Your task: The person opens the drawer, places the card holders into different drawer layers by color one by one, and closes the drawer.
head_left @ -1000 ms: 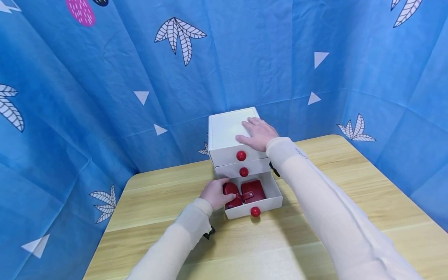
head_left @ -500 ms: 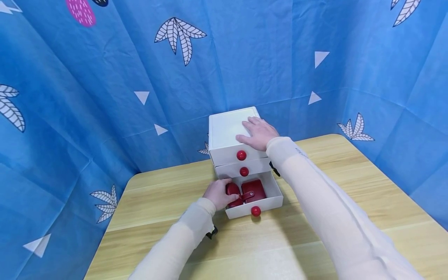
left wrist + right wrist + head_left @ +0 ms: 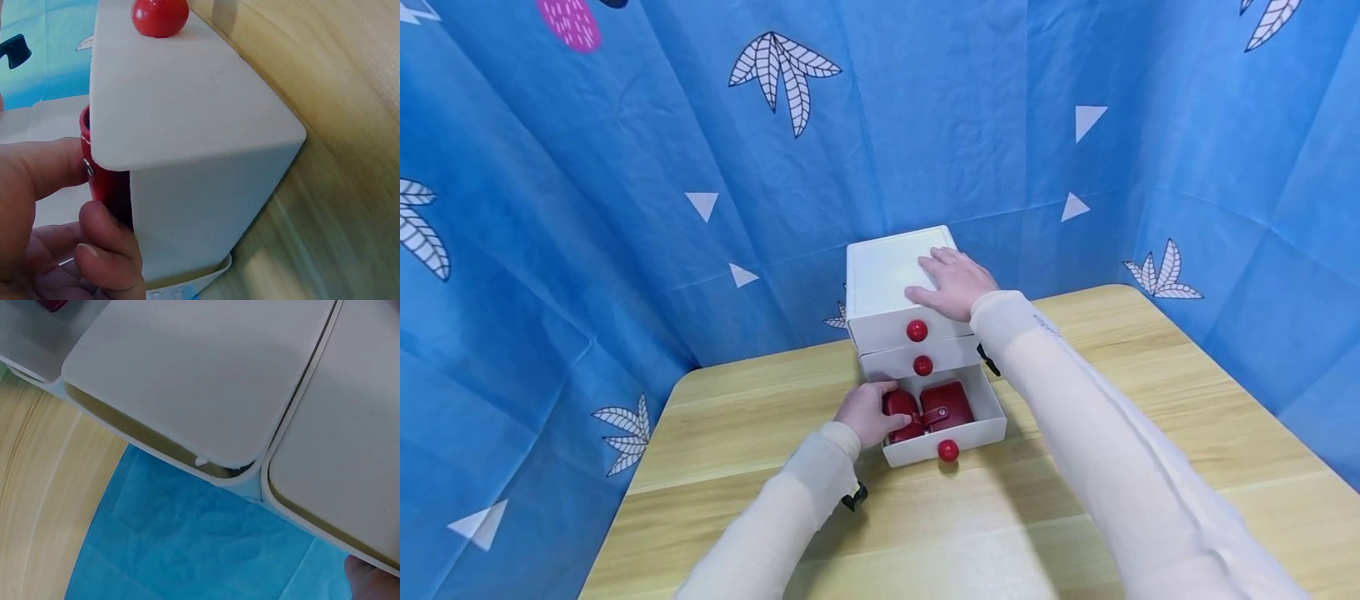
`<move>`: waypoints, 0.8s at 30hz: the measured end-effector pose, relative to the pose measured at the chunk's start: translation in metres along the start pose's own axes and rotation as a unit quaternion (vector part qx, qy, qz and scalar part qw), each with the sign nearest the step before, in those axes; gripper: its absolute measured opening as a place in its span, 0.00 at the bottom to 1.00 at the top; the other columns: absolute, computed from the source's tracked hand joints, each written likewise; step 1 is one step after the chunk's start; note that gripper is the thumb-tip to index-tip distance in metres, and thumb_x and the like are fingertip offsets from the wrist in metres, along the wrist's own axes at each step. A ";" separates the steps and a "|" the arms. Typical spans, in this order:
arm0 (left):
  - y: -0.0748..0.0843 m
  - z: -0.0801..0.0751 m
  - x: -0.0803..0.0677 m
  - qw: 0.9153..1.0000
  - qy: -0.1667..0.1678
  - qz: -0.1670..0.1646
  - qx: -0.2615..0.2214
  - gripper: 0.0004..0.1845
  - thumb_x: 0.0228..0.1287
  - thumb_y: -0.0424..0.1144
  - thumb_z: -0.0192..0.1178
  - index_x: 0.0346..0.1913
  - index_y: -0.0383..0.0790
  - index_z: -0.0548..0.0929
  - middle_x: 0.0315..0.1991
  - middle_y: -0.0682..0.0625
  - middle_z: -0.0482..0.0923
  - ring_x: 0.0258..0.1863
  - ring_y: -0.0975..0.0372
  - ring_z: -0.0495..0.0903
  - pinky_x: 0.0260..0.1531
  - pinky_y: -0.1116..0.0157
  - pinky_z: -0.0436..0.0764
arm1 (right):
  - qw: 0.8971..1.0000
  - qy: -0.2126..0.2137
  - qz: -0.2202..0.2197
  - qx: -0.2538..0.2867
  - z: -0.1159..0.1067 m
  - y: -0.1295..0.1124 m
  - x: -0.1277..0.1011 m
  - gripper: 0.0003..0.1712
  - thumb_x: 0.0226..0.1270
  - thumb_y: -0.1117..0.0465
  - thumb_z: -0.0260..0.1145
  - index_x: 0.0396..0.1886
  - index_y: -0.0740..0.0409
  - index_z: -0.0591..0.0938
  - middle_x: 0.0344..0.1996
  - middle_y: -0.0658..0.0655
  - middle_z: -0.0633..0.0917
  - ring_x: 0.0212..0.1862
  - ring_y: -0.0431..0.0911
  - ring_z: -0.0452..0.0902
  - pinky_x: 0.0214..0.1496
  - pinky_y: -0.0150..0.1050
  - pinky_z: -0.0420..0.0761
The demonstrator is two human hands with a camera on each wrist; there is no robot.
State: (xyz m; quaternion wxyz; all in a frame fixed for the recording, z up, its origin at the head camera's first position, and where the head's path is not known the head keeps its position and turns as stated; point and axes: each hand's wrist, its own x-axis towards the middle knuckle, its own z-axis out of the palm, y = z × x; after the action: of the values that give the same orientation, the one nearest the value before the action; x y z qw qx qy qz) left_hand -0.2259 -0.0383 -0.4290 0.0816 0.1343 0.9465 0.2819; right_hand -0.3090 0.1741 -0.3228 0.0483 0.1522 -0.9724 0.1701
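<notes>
A white three-drawer chest point(image 3: 887, 271) stands at the back of the wooden table. Its bottom drawer point(image 3: 981, 433) is pulled out and holds two red cases side by side. My left hand point(image 3: 865, 414) reaches in from the left and grips the left red case point(image 3: 901, 407), thumb and fingers around it. In the left wrist view the same hand point(image 3: 62, 206) pinches that red case point(image 3: 103, 181) just behind the drawer front point(image 3: 187, 94). The right red case point(image 3: 949, 403) lies untouched. My right hand point(image 3: 952, 285) rests flat on the chest's top, fingers straight.
The top and middle drawers are closed, each with a red knob point(image 3: 916, 331); the open drawer's knob point(image 3: 948, 451) faces me. Blue patterned cloth point(image 3: 625, 208) walls in the table on three sides. Bare wooden tabletop point(image 3: 737, 433) lies left, right and in front of the chest.
Almost nothing: my left hand has settled slightly further onto the left red case. My right hand has stayed on the chest's top.
</notes>
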 end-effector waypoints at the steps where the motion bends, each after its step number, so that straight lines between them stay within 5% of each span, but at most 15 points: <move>1: 0.001 0.001 0.001 1.000 -0.002 0.000 0.007 0.34 0.55 0.41 0.71 0.65 0.36 0.73 0.59 0.42 0.76 0.56 0.51 0.75 0.57 0.54 0.74 | 1.000 0.000 0.000 -0.001 0.000 0.001 0.000 0.46 0.66 0.29 0.45 0.76 0.49 0.58 0.75 0.57 0.54 0.76 0.52 0.43 0.74 0.51 0.48; 12: 0.006 0.012 0.005 0.999 -0.011 -0.020 0.032 0.36 0.54 0.43 0.72 0.66 0.41 0.73 0.61 0.45 0.75 0.58 0.52 0.74 0.57 0.54 0.74 | 1.000 -0.002 -0.001 0.001 0.002 0.006 -0.002 0.46 0.66 0.29 0.45 0.76 0.50 0.58 0.75 0.57 0.54 0.76 0.52 0.43 0.74 0.51 0.47; 19: 0.009 0.013 0.003 0.993 0.014 0.021 0.120 0.34 0.54 0.44 0.71 0.64 0.40 0.74 0.56 0.44 0.79 0.53 0.52 0.78 0.55 0.56 0.76 | 1.000 0.002 -0.004 -0.001 0.001 0.005 0.001 0.46 0.66 0.28 0.45 0.76 0.49 0.58 0.75 0.57 0.53 0.76 0.52 0.43 0.74 0.50 0.48; 24: 0.014 0.014 0.001 0.986 0.020 0.018 0.165 0.35 0.52 0.45 0.73 0.64 0.41 0.74 0.55 0.43 0.79 0.51 0.52 0.79 0.54 0.55 0.77 | 1.000 0.000 -0.005 -0.006 0.000 0.004 0.003 0.46 0.66 0.28 0.45 0.76 0.49 0.58 0.75 0.56 0.53 0.76 0.51 0.43 0.74 0.49 0.48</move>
State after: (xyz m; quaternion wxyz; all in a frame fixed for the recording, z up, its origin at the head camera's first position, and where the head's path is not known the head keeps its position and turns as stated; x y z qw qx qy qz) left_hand -0.2204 -0.0198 -0.4327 0.0344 0.1578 0.9788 0.1263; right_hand -0.3129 0.1770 -0.3242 0.0503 0.1571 -0.9726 0.1639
